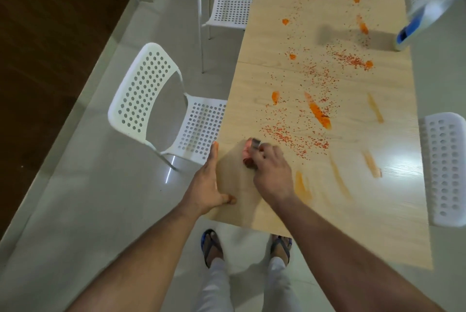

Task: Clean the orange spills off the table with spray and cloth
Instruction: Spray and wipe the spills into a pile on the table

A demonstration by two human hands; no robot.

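My right hand (271, 170) grips the cloth (249, 154) on the table (393, 210) at lower centre — spills (317, 112) lie up-frame beyond my fingers; left hand (206, 185), flat, rests on the edge.

right hand (271, 170) gripping cloth (251, 152), orange spills (318, 112), table (393, 205)

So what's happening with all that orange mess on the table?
A person is wiping a long wooden table. Their right hand grips a bunched, stained cloth near the table's left edge, while the left hand rests flat on that edge. Orange spills and specks cover much of the tabletop beyond the cloth. A spray bottle sits farther up on the right.
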